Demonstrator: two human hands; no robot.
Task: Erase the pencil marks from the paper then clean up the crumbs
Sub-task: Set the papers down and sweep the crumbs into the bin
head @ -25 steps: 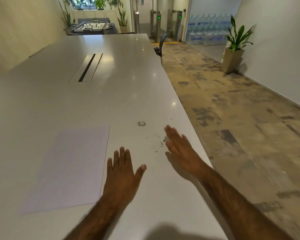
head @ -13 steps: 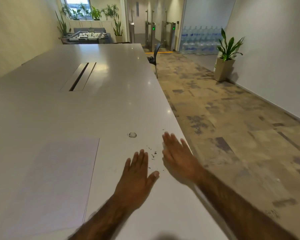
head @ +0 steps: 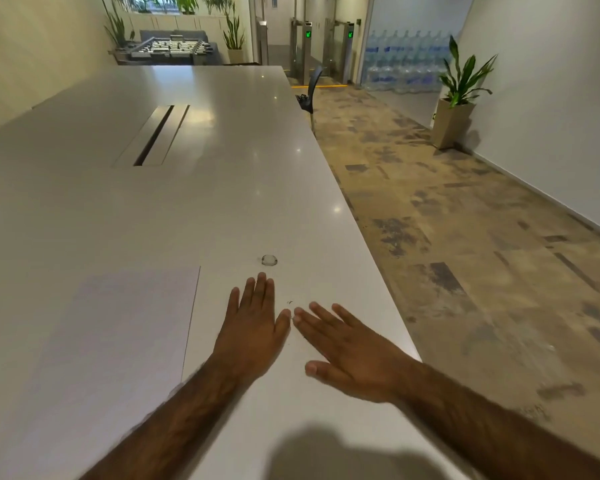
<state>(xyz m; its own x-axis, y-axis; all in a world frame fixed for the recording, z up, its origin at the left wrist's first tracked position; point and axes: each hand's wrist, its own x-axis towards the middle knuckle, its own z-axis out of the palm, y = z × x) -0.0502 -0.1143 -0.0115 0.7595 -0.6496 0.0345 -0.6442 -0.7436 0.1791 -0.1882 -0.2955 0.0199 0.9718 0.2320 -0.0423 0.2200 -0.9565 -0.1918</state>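
Straight, relaxed fingers (head: 261, 289) of the left hand (head: 253, 327) and right hand (head: 354, 351) lie flat at lower centre, nearly meeting. Crumbs (head: 290, 302) show as faint specks between them. Paper (head: 118, 323) lies lower left on the worktop (head: 222, 202), with a round disc (head: 269, 260) just above the fingers.

Soft, even indoor light. A window (head: 153, 3) glows beyond the far end of the table (head: 84, 209), whose glossy top carries pale glare and small bright dots; the paper (head: 118, 341) barely stands out. A dark shadow (head: 343, 455) lies at the table's near edge. The left forearm (head: 174, 420) looks smeared.
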